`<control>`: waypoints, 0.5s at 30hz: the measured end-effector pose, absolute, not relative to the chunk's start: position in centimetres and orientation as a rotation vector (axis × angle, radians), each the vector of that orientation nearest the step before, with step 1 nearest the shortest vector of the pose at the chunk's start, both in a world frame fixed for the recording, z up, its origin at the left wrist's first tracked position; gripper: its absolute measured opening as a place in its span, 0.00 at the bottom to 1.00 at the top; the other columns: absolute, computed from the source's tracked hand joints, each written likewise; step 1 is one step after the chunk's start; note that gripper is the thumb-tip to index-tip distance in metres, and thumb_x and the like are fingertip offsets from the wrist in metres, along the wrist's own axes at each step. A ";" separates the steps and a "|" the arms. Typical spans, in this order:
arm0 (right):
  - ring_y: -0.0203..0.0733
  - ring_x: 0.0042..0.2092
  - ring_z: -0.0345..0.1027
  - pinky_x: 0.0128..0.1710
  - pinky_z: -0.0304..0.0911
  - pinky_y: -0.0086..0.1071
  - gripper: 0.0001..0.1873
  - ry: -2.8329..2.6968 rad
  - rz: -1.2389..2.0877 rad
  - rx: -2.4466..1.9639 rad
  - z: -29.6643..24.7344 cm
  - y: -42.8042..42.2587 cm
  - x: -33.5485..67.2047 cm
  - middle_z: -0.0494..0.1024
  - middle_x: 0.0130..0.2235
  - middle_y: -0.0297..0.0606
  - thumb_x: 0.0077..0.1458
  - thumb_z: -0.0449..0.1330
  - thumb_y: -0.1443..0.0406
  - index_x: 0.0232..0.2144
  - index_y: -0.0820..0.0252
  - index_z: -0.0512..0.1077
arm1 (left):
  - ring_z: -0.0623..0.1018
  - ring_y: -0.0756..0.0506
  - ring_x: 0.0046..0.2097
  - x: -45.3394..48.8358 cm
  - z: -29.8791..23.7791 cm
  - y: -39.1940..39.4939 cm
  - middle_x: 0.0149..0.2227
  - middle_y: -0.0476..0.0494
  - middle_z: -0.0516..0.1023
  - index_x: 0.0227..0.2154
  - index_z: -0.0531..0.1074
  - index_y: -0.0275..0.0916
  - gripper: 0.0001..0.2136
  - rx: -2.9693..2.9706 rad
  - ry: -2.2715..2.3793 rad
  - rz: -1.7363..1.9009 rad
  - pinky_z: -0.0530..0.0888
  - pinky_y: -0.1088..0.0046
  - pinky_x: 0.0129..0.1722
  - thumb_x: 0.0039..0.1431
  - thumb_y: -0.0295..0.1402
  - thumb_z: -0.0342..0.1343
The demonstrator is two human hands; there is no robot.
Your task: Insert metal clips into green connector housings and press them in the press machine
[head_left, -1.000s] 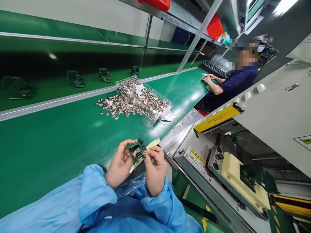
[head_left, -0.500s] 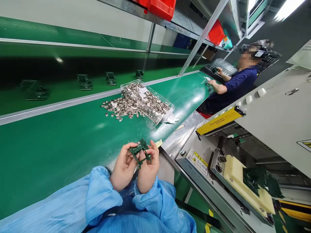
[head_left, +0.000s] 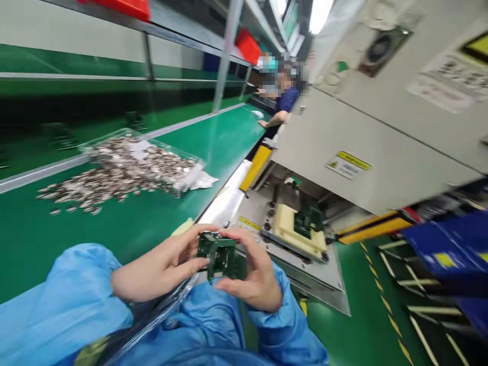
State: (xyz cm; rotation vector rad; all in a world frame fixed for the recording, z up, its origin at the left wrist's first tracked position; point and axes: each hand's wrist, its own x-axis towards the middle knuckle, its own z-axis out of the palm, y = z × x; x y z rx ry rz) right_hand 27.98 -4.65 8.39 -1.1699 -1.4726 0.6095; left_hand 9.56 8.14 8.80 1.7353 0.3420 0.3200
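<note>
Green benchtop spreads left of the grip, a cream fixture beyond its right. Left hand and right hand hold the green part between curled fingers and thumbs; uneven fingertip pressure could let it slip.

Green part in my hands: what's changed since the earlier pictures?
The green part has been turned, and the right hand now spans its side, thumb below. The view has swung right, bringing in more of the machine. Unchanged: the left hand still holds it too, and metal pieces lie in and beside the clear tray.
</note>
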 end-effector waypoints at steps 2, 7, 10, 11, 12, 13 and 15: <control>0.52 0.52 0.67 0.52 0.63 0.44 0.36 -1.239 0.432 -1.266 9.2 -8.1 31.9 0.72 0.51 0.44 0.44 0.70 0.51 0.54 0.54 0.66 | 0.74 0.41 0.53 14.3 10.1 8.7 0.53 0.40 0.73 0.61 0.53 0.45 0.26 1.804 0.194 0.262 0.73 0.64 0.50 0.61 0.37 0.52; 0.48 0.54 0.65 0.57 0.57 0.47 0.31 -0.594 -0.370 -1.323 9.3 -15.0 41.5 0.71 0.52 0.43 0.48 0.69 0.62 0.53 0.57 0.64 | 0.63 0.35 0.63 27.6 11.8 6.8 0.62 0.31 0.61 0.58 0.59 0.35 0.34 2.166 0.066 0.485 0.61 0.56 0.62 0.49 0.41 0.62; 0.50 0.54 0.66 0.58 0.56 0.49 0.33 -0.600 -0.339 -1.425 9.1 -15.8 45.1 0.73 0.50 0.45 0.45 0.70 0.62 0.52 0.60 0.65 | 0.66 0.32 0.60 33.3 12.1 5.2 0.58 0.27 0.67 0.57 0.62 0.31 0.37 2.127 0.157 0.452 0.64 0.54 0.59 0.44 0.40 0.65; 0.50 0.53 0.66 0.57 0.57 0.49 0.33 -0.631 -0.296 -1.459 9.1 -15.6 45.7 0.73 0.49 0.46 0.44 0.70 0.61 0.52 0.60 0.65 | 0.69 0.32 0.58 34.5 12.2 5.0 0.56 0.28 0.70 0.56 0.64 0.31 0.36 2.095 0.191 0.445 0.67 0.54 0.57 0.43 0.40 0.66; 0.50 0.53 0.66 0.57 0.58 0.48 0.33 -0.667 -0.259 -1.486 9.2 -15.1 46.2 0.73 0.50 0.47 0.45 0.70 0.60 0.52 0.60 0.65 | 0.72 0.32 0.55 35.1 12.3 4.9 0.53 0.28 0.73 0.54 0.65 0.31 0.35 2.070 0.215 0.451 0.69 0.54 0.56 0.42 0.40 0.66; 0.50 0.53 0.66 0.56 0.59 0.47 0.33 -0.709 -0.225 -1.509 9.3 -14.5 46.5 0.72 0.51 0.47 0.45 0.69 0.59 0.52 0.60 0.64 | 0.73 0.33 0.54 35.3 12.4 5.1 0.51 0.29 0.74 0.53 0.66 0.31 0.33 2.055 0.228 0.469 0.70 0.56 0.54 0.43 0.39 0.65; 0.50 0.53 0.67 0.54 0.62 0.45 0.34 -0.809 -0.171 -1.563 9.6 -13.0 46.7 0.72 0.51 0.48 0.46 0.68 0.58 0.53 0.59 0.62 | 0.76 0.37 0.51 34.2 12.8 6.2 0.50 0.32 0.75 0.52 0.66 0.32 0.30 1.992 0.220 0.517 0.72 0.59 0.53 0.45 0.38 0.64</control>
